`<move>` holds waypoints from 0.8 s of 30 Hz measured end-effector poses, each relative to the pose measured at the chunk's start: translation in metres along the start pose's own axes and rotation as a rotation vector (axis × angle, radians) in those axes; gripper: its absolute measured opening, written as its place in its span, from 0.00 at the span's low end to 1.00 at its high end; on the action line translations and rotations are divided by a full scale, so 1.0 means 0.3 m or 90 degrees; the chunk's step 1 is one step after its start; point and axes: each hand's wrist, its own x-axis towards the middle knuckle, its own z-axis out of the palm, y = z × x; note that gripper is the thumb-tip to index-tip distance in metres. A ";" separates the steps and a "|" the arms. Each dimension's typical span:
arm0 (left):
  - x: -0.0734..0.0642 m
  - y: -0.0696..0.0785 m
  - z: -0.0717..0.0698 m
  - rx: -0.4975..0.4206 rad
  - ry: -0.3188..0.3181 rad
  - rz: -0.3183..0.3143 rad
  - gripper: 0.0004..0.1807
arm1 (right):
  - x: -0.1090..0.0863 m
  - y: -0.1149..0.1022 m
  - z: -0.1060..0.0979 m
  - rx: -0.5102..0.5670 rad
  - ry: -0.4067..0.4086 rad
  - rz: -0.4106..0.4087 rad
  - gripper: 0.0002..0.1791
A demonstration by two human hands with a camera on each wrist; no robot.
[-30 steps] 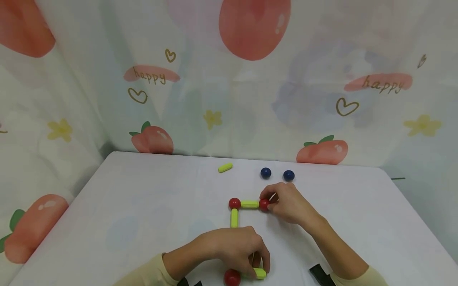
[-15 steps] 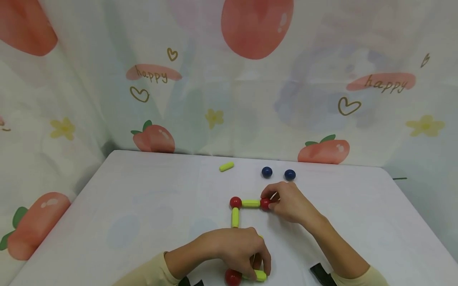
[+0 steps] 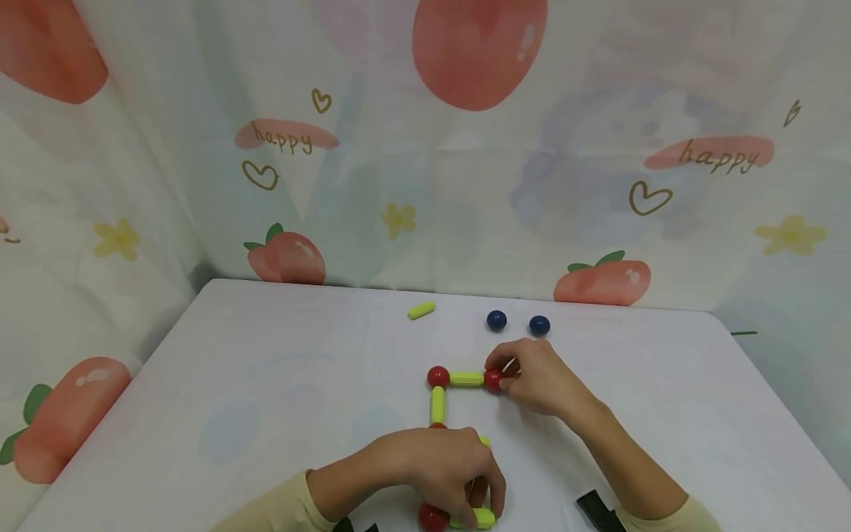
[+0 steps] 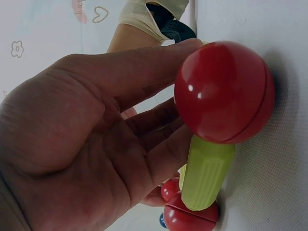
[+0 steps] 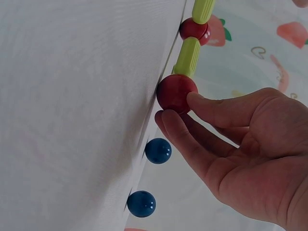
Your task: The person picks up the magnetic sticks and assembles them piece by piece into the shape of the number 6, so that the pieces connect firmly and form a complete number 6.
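Observation:
In the head view, red balls and yellow-green rods are joined in a chain on the white table. My right hand (image 3: 541,377) pinches the red ball (image 5: 177,93) at the chain's far right end between thumb and fingers. A rod (image 3: 467,379) links it to the corner red ball (image 3: 438,377); another rod (image 3: 437,405) runs from that corner toward me. Nearer, my left hand (image 3: 445,465) pinches a rod (image 3: 484,519) beside the front red ball (image 4: 224,94). This hand covers much of the chain's middle, where one more rod tip (image 3: 484,441) peeks out.
Two blue balls (image 3: 496,320) (image 3: 539,325) lie beyond my right hand. A loose yellow-green rod (image 3: 422,310) rests near the table's (image 3: 299,355) back edge. Behind it hangs a printed curtain (image 3: 465,185). A black strap (image 3: 598,510) is at my right sleeve.
My left hand has shifted very slightly toward the near edge, uncovering a little more of the middle red ball and a rod tip. The right hand keeps its hold on the red ball.

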 end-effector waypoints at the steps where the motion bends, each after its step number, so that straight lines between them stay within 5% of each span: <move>1: 0.000 0.000 0.000 -0.003 -0.002 -0.001 0.09 | 0.000 0.000 0.000 0.000 0.000 0.000 0.13; 24: -0.001 0.003 0.005 -0.004 0.016 0.017 0.09 | 0.000 0.000 0.001 0.001 0.005 -0.002 0.13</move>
